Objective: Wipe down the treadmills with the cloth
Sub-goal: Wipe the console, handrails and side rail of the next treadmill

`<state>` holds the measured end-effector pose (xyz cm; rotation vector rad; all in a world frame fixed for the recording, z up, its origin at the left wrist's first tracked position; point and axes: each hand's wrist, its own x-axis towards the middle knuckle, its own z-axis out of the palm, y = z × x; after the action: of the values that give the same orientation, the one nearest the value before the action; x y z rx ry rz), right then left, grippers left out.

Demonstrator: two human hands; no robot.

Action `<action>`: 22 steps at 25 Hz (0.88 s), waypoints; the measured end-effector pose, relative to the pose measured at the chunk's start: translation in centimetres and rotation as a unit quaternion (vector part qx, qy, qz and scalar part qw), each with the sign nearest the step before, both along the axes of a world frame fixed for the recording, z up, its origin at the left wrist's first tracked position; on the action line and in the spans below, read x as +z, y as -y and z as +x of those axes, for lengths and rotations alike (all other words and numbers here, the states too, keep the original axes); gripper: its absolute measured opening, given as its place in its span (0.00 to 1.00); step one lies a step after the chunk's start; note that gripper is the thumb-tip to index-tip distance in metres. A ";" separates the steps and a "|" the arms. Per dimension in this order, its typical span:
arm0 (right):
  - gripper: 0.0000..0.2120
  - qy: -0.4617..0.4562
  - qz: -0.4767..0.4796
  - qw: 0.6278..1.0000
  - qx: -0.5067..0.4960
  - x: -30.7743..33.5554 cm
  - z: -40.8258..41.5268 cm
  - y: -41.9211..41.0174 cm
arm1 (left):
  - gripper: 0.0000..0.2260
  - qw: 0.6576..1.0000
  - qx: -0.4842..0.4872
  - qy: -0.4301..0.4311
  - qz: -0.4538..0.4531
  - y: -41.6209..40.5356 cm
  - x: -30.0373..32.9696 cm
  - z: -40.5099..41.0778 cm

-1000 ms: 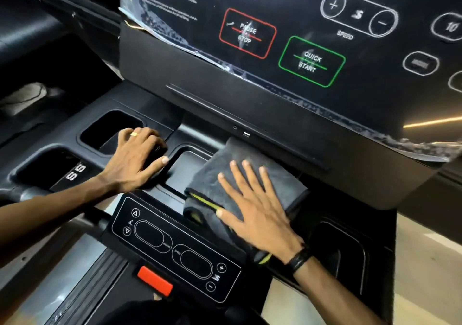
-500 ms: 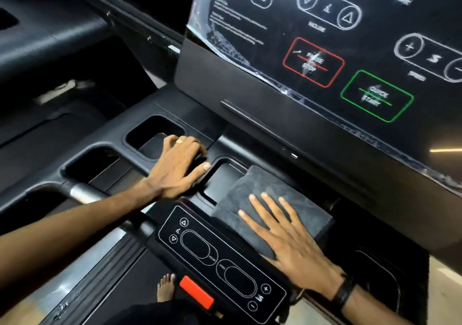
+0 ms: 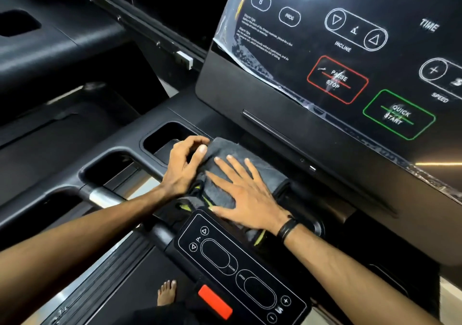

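Observation:
A folded grey cloth (image 3: 262, 172) with a yellow-green trim lies on the black treadmill console tray (image 3: 225, 117), just below the tilted display panel (image 3: 350, 49). My right hand (image 3: 247, 199) lies flat on the cloth with its fingers spread, pressing it down. My left hand (image 3: 183, 167) sits at the cloth's left edge. Its fingers are curled and its thumb is on the fabric, pinching that edge. The part of the cloth under my right palm is hidden.
Two open recesses (image 3: 167, 137) (image 3: 107, 167) sit left of the cloth, with a silver handlebar (image 3: 102, 197) below them. A lower control panel (image 3: 240, 269) with a red tab (image 3: 215, 302) lies near me. My bare foot (image 3: 166, 294) stands on the belt. Another treadmill (image 3: 50, 37) is at the left.
My right hand has slid the cloth leftward along the tray until it met my left hand. The left hand, earlier resting on the tray divider, now pinches the cloth's edge.

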<state>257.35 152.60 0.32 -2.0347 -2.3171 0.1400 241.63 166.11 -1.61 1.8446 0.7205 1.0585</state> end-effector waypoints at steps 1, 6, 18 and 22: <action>0.38 0.004 -0.003 1.000 -0.021 0.2 0.3 -0.6 | 0.16 0.999 0.002 0.025 -0.022 0.1 0.3 0.0; 0.35 -0.010 0.024 0.998 -0.054 0.2 -1.2 -0.1 | 0.16 0.994 0.035 0.069 -0.078 0.0 0.4 -0.1; 0.23 -0.018 0.125 0.990 -0.065 1.0 -2.6 -1.9 | 0.14 0.998 0.020 0.049 -0.032 -0.5 0.0 0.0; 0.19 -0.072 0.121 0.989 0.036 0.5 0.1 3.6 | 0.15 0.998 0.023 0.042 -0.036 -0.7 -0.6 0.1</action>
<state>257.41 148.96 0.79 -1.7687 -2.1995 0.0081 241.73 166.84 -2.26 1.7204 0.7459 1.1188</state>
